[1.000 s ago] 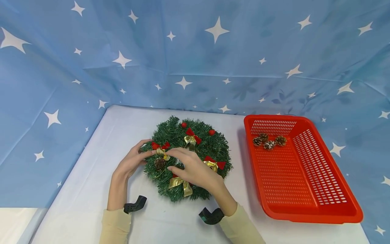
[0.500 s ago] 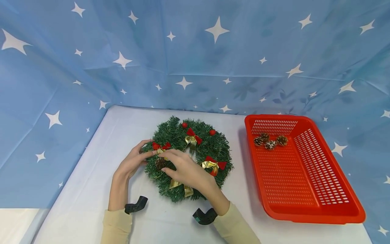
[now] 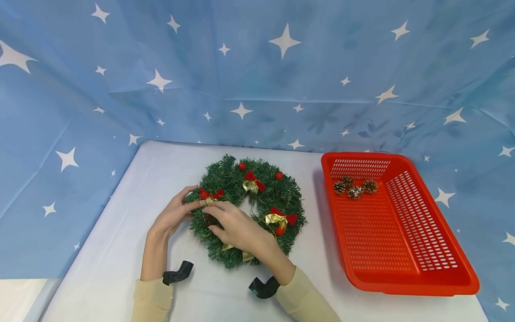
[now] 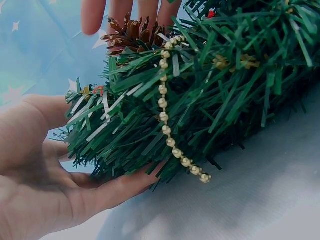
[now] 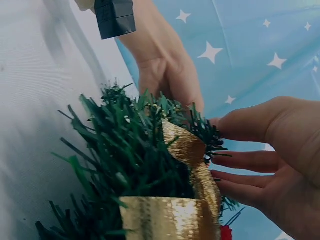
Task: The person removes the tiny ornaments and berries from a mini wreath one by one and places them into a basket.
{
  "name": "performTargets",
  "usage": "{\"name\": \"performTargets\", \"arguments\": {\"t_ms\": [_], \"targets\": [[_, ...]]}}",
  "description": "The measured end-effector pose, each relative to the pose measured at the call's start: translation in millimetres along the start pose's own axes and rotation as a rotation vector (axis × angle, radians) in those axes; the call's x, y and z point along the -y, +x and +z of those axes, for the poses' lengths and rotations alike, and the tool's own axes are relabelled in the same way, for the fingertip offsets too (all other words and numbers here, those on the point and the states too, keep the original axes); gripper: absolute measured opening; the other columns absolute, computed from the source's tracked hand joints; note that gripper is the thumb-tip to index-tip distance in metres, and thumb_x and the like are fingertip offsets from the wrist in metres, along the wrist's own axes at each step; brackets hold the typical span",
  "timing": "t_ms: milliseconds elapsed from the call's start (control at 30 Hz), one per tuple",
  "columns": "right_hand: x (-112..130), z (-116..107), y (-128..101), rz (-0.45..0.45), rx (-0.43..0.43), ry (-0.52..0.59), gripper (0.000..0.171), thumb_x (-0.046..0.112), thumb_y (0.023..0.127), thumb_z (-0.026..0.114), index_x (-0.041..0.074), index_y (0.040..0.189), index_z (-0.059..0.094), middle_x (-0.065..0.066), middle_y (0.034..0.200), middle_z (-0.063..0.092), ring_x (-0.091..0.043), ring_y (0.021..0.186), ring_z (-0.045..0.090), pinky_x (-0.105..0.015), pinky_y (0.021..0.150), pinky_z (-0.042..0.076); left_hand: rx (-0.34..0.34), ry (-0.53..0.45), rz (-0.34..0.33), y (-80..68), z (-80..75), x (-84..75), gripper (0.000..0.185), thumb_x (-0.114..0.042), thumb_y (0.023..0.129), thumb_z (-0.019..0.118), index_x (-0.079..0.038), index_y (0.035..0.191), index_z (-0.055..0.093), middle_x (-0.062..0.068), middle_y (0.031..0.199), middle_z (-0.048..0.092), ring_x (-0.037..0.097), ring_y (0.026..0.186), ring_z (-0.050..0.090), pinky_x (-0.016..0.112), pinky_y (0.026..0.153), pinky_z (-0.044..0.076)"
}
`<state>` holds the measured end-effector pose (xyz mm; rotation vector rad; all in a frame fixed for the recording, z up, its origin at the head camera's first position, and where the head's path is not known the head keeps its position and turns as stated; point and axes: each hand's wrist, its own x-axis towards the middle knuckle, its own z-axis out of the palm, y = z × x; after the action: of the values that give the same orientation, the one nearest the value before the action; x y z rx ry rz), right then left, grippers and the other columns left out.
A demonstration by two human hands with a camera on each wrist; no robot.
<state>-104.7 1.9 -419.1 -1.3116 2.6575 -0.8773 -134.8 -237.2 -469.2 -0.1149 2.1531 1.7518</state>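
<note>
Two hands are seen over one green wreath (image 3: 245, 210), which lies flat on the white table (image 3: 120, 232). The right hand (image 3: 237, 228) is laid across the wreath's near-left part, fingers reaching to a brown pine cone (image 3: 210, 219) set in the needles; whether the cone is actually pinched cannot be told, though in the left wrist view straight fingertips rest at its scales. The left hand (image 3: 175, 214) is cupped, relaxed, against the wreath's outer left edge, with needles lying on the palm. Four red-and-gold bows and three red berries are counted on the wreath, and one bead string (image 4: 167, 117) is draped over it. Farther right, one red basket (image 3: 402, 277) holds three pine cones (image 3: 355, 187) at its far end. Compared with a second ago, the right hand has been drawn nearer and leftward, uncovering the wreath's centre hole.
</note>
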Motion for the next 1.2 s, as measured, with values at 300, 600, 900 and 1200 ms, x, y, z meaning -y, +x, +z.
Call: {"name": "performTargets", "arguments": {"t_ms": [300,600,900,1200], "targets": [[0,8,2,-0.003,-0.005,0.008,0.04,0.015,0.101,0.069,0.009,0.139,0.062,-0.011,0.144,0.06,-0.024,0.129,0.06,-0.026,0.095,0.054,0.008,-0.017,0.007,-1.1,0.8,0.5,0.072,-0.028,0.101,0.069,-0.014,0.161,0.031,0.023,0.15,0.033,0.015,0.087,0.059,0.03,0.07,0.052],[-1,13,5,0.034,-0.037,0.022,0.038,0.013,0.099,0.07,0.008,0.136,0.065,-0.011,0.141,0.063,-0.024,0.13,0.06,-0.027,0.097,0.054,0.003,-0.011,0.001,-1.6,0.2,0.2,0.071,-0.027,0.101,0.068,-0.013,0.161,0.031,0.024,0.152,0.029,0.02,0.094,0.055,0.032,0.071,0.052],[-2,16,6,0.047,-0.07,0.062,0.033,0.008,0.099,0.069,0.008,0.132,0.068,-0.012,0.137,0.065,-0.024,0.126,0.063,-0.024,0.093,0.055,0.012,-0.006,0.012,0.2,-0.6,0.5,0.071,-0.027,0.101,0.068,-0.012,0.16,0.032,0.025,0.149,0.032,0.021,0.098,0.057,0.034,0.075,0.053],[-2,13,5,0.034,-0.108,0.071,0.03,0.007,0.1,0.068,0.007,0.13,0.069,-0.012,0.136,0.066,-0.024,0.129,0.062,-0.026,0.097,0.054,0.002,0.002,0.002,0.9,-1.2,-0.1,0.073,-0.027,0.102,0.068,-0.012,0.162,0.029,0.025,0.151,0.029,0.021,0.095,0.053,0.033,0.073,0.052]]}}
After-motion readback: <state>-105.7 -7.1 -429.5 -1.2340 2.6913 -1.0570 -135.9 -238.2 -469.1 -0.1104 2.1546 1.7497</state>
